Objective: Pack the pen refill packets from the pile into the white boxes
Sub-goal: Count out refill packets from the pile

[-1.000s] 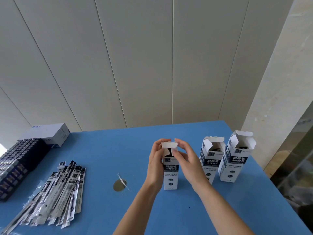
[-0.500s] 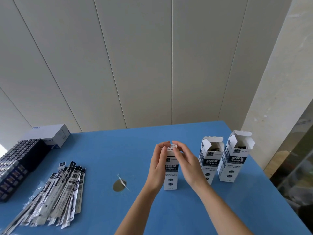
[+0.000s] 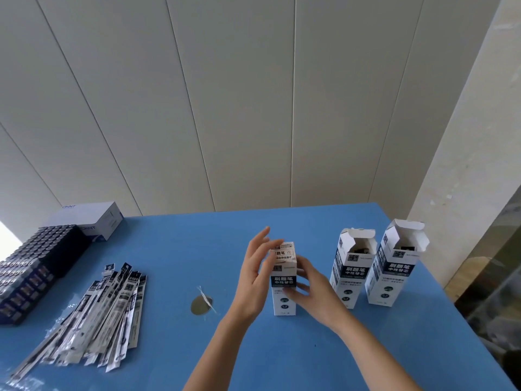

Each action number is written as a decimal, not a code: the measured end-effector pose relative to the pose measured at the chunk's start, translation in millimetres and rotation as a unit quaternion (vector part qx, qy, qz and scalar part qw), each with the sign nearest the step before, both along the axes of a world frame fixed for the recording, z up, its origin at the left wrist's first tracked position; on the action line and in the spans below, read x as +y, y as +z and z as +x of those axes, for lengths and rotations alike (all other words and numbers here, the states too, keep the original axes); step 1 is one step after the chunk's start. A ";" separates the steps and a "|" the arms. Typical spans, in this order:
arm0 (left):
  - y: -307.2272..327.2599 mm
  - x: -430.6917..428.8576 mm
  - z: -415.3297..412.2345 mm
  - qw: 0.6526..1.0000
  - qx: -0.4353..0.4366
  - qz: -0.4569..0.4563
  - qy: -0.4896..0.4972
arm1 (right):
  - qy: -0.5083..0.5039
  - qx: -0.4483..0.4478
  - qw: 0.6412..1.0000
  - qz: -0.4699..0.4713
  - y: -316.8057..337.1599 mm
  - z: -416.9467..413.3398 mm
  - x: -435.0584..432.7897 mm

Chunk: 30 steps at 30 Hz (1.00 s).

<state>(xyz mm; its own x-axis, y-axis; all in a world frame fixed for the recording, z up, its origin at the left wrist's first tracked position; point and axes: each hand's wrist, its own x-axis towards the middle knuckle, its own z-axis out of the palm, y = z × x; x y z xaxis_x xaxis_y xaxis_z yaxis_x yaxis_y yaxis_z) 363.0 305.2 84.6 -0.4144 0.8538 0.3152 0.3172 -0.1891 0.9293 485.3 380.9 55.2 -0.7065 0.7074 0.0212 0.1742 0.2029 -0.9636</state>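
Blue tabletop (image 3: pixel 310 348), head view. Closed box (image 3: pixel 284 266): white carton w/ dark label band, upright near table centre, top flap down, held between both hands. L hand (image 3: pixel 253 283): palm against the carton's left side, fingers nearly straight and fanned upward, thumb tip by the top edge; fingers not wrapped round it. R hand (image 3: pixel 313 292): curled round the carton's right side, fingertips (image 3: pixel 289 290) laid across the lower front, i.e. gripping it.

Mid box (image 3: pixel 351 275) and right box (image 3: pixel 394 272): same type of carton, upright, side by side just apart, to the right of the closed box; top flaps raised, dark contents seen in both mouths, no detail legible.

Refill-packet pile (image 3: pixel 93 314): long flat packets fanned loosely at table left, well apart from the cartons and both hands.

Other items: dark box stack (image 3: pixel 33 266) at far left edge; grey-white case (image 3: pixel 90 218) behind it, touching; round table hole (image 3: pixel 200 305) w/ a clear plastic scrap (image 3: pixel 207 299) lying over it, between pile and L hand.
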 end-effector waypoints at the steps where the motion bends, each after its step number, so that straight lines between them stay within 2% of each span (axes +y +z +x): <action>1: -2.4 -4.5 -4.6 0.999 0.028 0.003 0.035 | -0.002 -0.011 1.000 0.005 -4.0 -1.1 1.5; 5: -24.8 -34.6 -31.5 0.971 0.163 -0.041 0.169 | 0.003 -0.007 1.000 0.004 -9.1 -11.9 7.6; 8: -45.3 -63.9 -50.1 0.935 0.233 -0.157 0.214 | 0.012 -0.004 1.000 0.007 -8.1 -28.2 13.5; 11: -57.1 -92.1 -60.3 0.906 0.282 -0.208 0.237 | 0.016 -0.011 1.000 0.018 -7.0 -46.8 18.3; 18: -66.5 -144.0 -65.5 0.875 0.280 -0.266 0.291 | 0.004 -0.026 0.999 0.027 -17.7 -63.2 20.4; 21: -67.0 -164.4 -66.6 0.872 0.266 -0.276 0.303 | -0.046 -0.029 0.998 0.014 -29.8 -58.9 7.4; 26: -66.8 -201.8 -79.3 0.862 0.222 -0.289 0.353 | -0.210 0.000 0.977 -0.036 -55.8 -46.2 -42.9; 30: -67.9 -228.6 -104.5 0.855 0.201 -0.287 0.383 | -0.193 -0.016 0.979 -0.065 -69.7 -60.5 -91.1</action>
<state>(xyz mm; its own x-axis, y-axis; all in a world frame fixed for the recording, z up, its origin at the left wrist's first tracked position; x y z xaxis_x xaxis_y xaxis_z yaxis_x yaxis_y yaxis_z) 258.5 76.5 16.7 -0.8777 0.4424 0.1844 0.4595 0.6672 0.5863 424.9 289.8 -14.5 -0.3839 0.9174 -0.1050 0.2451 -0.0084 -0.9695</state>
